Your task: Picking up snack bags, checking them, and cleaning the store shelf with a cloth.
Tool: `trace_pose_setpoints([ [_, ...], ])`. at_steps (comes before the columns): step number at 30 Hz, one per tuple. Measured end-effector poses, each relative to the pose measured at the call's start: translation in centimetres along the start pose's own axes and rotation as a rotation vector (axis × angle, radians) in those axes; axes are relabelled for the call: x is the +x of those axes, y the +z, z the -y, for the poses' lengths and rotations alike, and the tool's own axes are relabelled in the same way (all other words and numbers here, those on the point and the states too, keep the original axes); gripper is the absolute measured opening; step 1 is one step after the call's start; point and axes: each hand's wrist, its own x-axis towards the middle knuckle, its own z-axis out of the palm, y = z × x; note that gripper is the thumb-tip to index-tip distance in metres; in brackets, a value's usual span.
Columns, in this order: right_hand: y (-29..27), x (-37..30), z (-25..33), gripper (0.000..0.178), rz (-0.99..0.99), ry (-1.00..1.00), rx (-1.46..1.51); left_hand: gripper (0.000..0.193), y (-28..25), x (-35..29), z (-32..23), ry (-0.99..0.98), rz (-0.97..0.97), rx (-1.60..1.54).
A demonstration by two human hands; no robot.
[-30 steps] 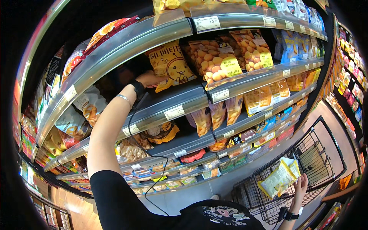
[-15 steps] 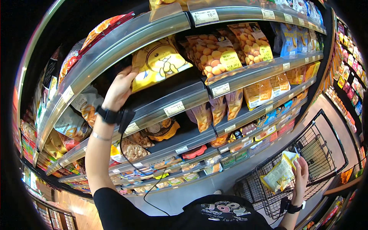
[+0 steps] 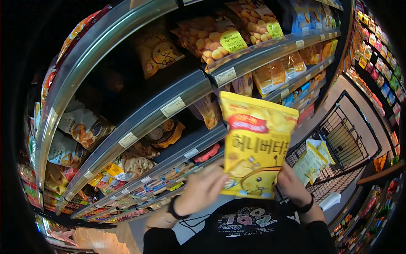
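A puffy yellow snack bag [image 3: 259, 144] is upright in front of my chest, its printed front facing up at me. My left hand [image 3: 202, 186] is closed on its lower left edge, slightly blurred. On the other side my right hand [image 3: 292, 185] grips the lower right edge, its fingers partly hidden behind the bag. Two yellow-and-white snack bags [image 3: 312, 160] lie in the black wire shopping cart [image 3: 344, 135] to my right. A similar snack bag with a round cartoon figure [image 3: 160, 51] stands deep on the dim shelf ahead.
Tiered store shelves [image 3: 169, 106] curve across the front and left. Cookie bags [image 3: 211, 42] fill the upper shelf, and a pretzel bag [image 3: 86, 122] sits at the left. Another stocked rack [image 3: 378, 72] is at the far right, beyond the cart.
The yellow bag has come off the shelf and down to my chest, now between both hands. My right hand has let go of the yellow-and-white bag, which lies in the cart.
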Motion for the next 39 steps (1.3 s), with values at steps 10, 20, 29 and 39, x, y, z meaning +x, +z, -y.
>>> trace_pose_setpoints([
  [10,-2.0,0.3,-4.7,0.041,-0.219,0.003,0.122,0.023,4.5,2.6,0.4,-0.224,0.012,-0.992],
  [20,-1.3,-1.0,-4.6,0.053,0.400,0.250,1.336,0.053,12.3,6.5,3.1,-0.458,0.510,-1.761],
  [29,-4.8,-6.0,-4.9,0.068,-0.440,0.239,0.142,0.038,11.0,9.4,0.8,-0.467,0.188,-1.437],
  [39,-4.5,-9.0,-1.5,0.050,-0.315,0.229,-0.236,0.038,13.6,10.8,1.3,-0.409,0.262,-1.183],
])
